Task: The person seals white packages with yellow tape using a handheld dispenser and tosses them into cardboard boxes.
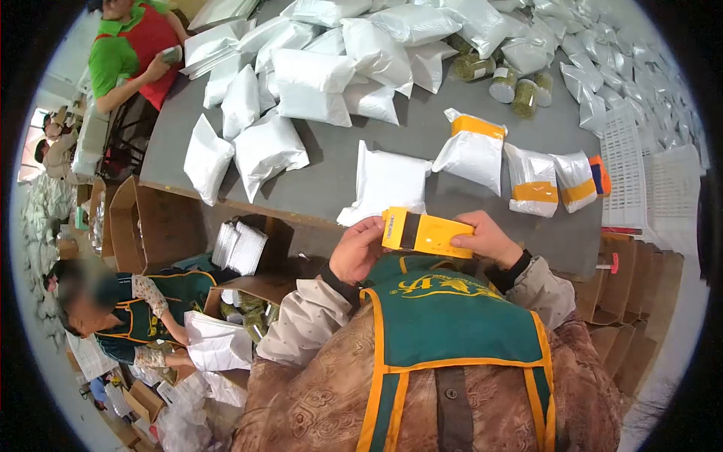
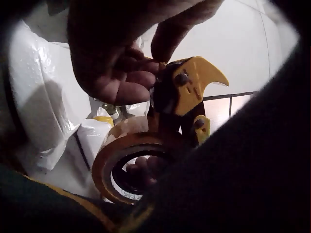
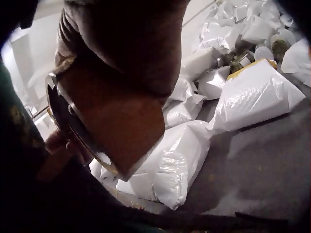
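Observation:
A yellow tape dispenser [image 1: 433, 232] with a dark band is held between both hands, just above the apron front. My left hand [image 1: 357, 252] pinches at its head end; in the left wrist view the fingertips [image 2: 131, 92] meet at the dark part beside the yellow toothed head [image 2: 192, 87]. What exactly they pinch there I cannot tell. Below the head sits the brown tape roll [image 2: 102, 165]. My right hand [image 1: 491, 242] grips the other end, thumb on top, and the roll's broad tape face [image 3: 114, 116] shows under that hand. Beyond the dispenser lies a white padded parcel [image 1: 388, 181].
Parcels with yellow tape [image 1: 533, 188] lie to the right on the grey table [image 1: 324, 184], next to an orange-and-blue object [image 1: 599, 175]. White parcels [image 1: 312, 83] and jars [image 1: 525, 98] fill the back. White baskets [image 1: 625, 166] stand right. Other people [image 1: 128, 53] work at left.

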The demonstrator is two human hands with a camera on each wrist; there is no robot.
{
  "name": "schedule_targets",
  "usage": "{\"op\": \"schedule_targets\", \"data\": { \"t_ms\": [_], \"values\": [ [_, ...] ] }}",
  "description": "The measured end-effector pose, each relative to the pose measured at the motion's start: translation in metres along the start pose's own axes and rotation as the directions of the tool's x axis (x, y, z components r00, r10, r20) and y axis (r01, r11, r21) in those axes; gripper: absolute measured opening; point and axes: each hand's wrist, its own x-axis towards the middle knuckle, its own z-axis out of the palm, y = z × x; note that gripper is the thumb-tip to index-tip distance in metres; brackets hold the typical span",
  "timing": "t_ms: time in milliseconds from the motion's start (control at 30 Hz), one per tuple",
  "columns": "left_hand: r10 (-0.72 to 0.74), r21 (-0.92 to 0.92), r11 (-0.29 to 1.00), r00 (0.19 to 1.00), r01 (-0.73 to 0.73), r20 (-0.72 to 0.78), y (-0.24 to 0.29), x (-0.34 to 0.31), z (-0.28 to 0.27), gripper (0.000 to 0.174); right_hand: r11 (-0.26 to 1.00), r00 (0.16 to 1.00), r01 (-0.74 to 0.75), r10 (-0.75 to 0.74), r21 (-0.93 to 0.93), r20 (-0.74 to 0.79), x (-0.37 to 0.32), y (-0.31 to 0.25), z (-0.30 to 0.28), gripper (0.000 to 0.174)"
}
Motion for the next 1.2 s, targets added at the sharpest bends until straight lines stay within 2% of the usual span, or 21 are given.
{"op": "schedule_targets", "data": {
  "t_ms": [33, 133, 167, 267, 333, 400, 433, 500, 533, 567, 600, 633, 733, 833, 867, 933, 1033, 1100, 1133, 1167, 1200],
  "values": [
    [-0.016, 0.016, 1.0, 0.998, 0.017, -0.065, -0.002, 0.002, 0.0, 0.008, 0.999, 1.0, 0.0, 0.0, -0.032, 0.015, 0.001, -0.001, -0.002, 0.028],
    [0.073, 0.153, 0.987, 0.99, -0.055, -0.117, -0.011, 0.011, -0.017, 0.006, 0.989, 0.997, 0.024, -0.013, -0.143, 0.076, 0.01, -0.004, 0.0, 0.029],
    [0.136, 0.209, 0.973, 0.971, -0.094, -0.195, -0.011, 0.015, -0.016, 0.006, 0.978, 0.996, 0.042, -0.024, -0.204, 0.086, 0.013, -0.001, -0.005, 0.029],
    [0.348, 0.343, 0.902, 0.912, -0.262, -0.217, 0.013, 0.025, -0.02, 0.005, 0.946, 0.999, 0.009, 0.005, -0.323, 0.042, 0.009, -0.003, -0.03, 0.036],
    [0.444, 0.39, 0.845, 0.887, -0.365, -0.131, 0.052, 0.033, -0.065, 0.007, 0.893, 0.999, -0.052, 0.053, -0.448, -0.011, -0.006, 0.004, -0.069, 0.041],
    [0.496, 0.501, 0.823, 0.77, -0.27, -0.4, 0.075, 0.038, -0.112, 0.007, 0.865, 0.985, -0.174, 0.145, -0.47, -0.097, -0.026, 0.031, -0.106, 0.048],
    [0.476, 0.64, 0.756, 0.785, -0.136, -0.396, 0.064, 0.054, -0.13, 0.009, 0.849, 0.972, -0.235, 0.191, -0.472, -0.14, -0.03, 0.046, -0.114, 0.051],
    [0.437, 0.844, 0.518, 0.804, 0.141, -0.403, 0.04, 0.085, -0.168, 0.013, 0.7, 0.952, -0.303, 0.244, -0.647, -0.182, -0.016, 0.065, -0.106, 0.056],
    [0.334, 0.917, 0.34, 0.885, 0.208, -0.324, 0.025, 0.1, -0.168, 0.02, 0.611, 0.943, -0.326, 0.265, -0.721, -0.201, -0.005, 0.074, -0.099, 0.059],
    [0.344, 0.976, 0.08, 0.913, 0.203, -0.218, 0.011, 0.108, -0.155, 0.023, 0.596, 0.92, -0.389, 0.292, -0.702, -0.262, 0.004, 0.084, -0.091, 0.065],
    [0.377, 0.982, 0.002, 0.91, 0.188, -0.174, -0.007, 0.121, -0.161, 0.03, 0.614, 0.916, -0.4, 0.303, -0.68, -0.264, 0.013, 0.079, -0.082, 0.065],
    [0.374, 0.975, -0.08, 0.913, 0.206, -0.163, -0.01, 0.122, -0.147, 0.028, 0.631, 0.912, -0.409, 0.316, -0.659, -0.264, 0.021, 0.074, -0.072, 0.066],
    [0.499, 0.986, 0.043, 0.851, 0.164, -0.164, -0.011, 0.106, -0.12, 0.034, 0.646, 0.895, -0.443, 0.365, -0.621, -0.258, 0.031, 0.071, -0.065, 0.068],
    [0.409, 0.963, 0.113, 0.872, 0.246, -0.271, -0.007, 0.095, -0.115, 0.049, 0.668, 0.907, -0.42, 0.33, -0.614, -0.261, 0.031, 0.084, -0.068, 0.067],
    [0.233, 0.928, 0.213, 0.907, 0.306, -0.352, -0.011, 0.089, -0.111, 0.061, 0.686, 0.909, -0.417, 0.325, -0.596, -0.263, 0.031, 0.089, -0.068, 0.066],
    [0.304, 0.986, 0.162, 0.948, 0.046, -0.094, -0.036, 0.071, -0.092, 0.062, 0.725, 0.906, -0.422, 0.333, -0.545, -0.26, 0.028, 0.096, -0.066, 0.065],
    [0.284, 0.976, 0.183, 0.944, 0.121, -0.17, -0.03, 0.052, -0.08, 0.058, 0.783, 0.906, -0.424, 0.357, -0.456, -0.229, 0.03, 0.084, -0.063, 0.062],
    [0.137, 0.726, 0.686, 0.97, 0.052, -0.199, -0.033, 0.054, -0.103, 0.056, 0.813, 0.905, -0.424, 0.388, -0.4, -0.172, 0.027, 0.062, -0.061, 0.055],
    [0.067, 0.5, 0.865, 0.981, 0.033, -0.182, -0.034, 0.056, -0.118, 0.055, 0.887, 0.923, -0.385, 0.362, -0.256, -0.133, 0.025, 0.05, -0.057, 0.052],
    [-0.073, 0.221, 0.972, 0.996, 0.08, -0.042, -0.031, 0.056, -0.135, 0.051, 0.936, 0.94, -0.337, 0.328, -0.103, -0.096, 0.025, 0.038, -0.053, 0.048],
    [-0.104, 0.058, 0.993, 0.993, 0.101, 0.055, -0.032, 0.056, -0.131, 0.051, 0.956, 0.955, -0.286, 0.289, 0.06, -0.063, 0.027, 0.025, -0.046, 0.044]
  ]
}}
